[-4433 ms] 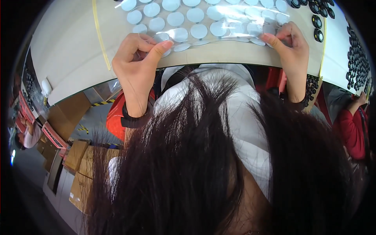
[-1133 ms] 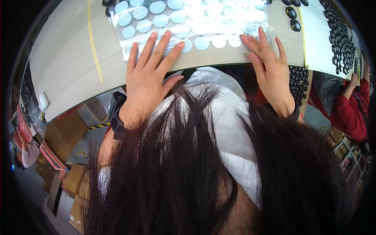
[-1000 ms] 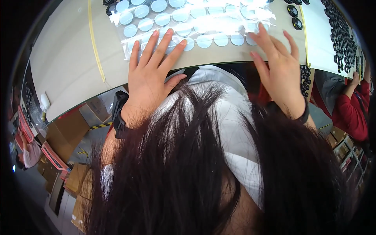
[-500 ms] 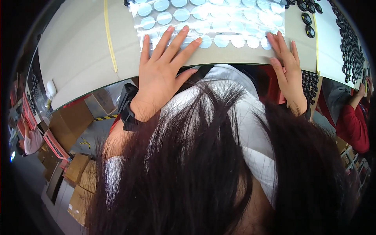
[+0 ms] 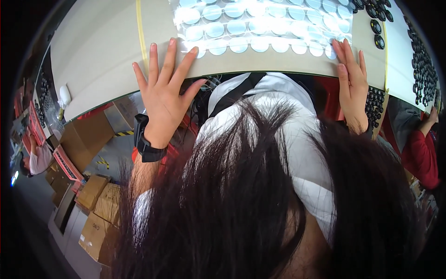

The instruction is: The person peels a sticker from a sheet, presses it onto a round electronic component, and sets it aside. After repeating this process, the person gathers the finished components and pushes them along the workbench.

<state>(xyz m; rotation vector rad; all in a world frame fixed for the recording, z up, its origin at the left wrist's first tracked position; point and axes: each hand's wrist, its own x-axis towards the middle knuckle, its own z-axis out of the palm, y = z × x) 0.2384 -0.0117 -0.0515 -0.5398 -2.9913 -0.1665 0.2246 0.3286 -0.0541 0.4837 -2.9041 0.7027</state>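
Note:
A clear glossy sheet (image 5: 260, 25) covered with rows of pale round discs lies on the beige table (image 5: 102, 51). My left hand (image 5: 162, 90) lies flat with fingers spread at the sheet's near left corner, fingertips by the lowest row of discs. My right hand (image 5: 351, 79) lies flat at the sheet's near right corner, fingers together on the outermost discs. Neither hand grips anything. A black watch (image 5: 145, 142) is on my left wrist. My dark hair (image 5: 260, 204) hides the lower part of the view.
Small black round parts (image 5: 378, 35) lie in rows on the table at the right, with more on a white surface (image 5: 420, 65). A yellow line (image 5: 139, 28) crosses the table left of the sheet. A person in a red sleeve (image 5: 420, 153) works at right. Cardboard boxes (image 5: 95, 209) sit on the floor.
Earlier both hands pinched the sheet's near edge; now they lie flat and open. Over the last second both hands slid slightly outward along the sheet's near edge.

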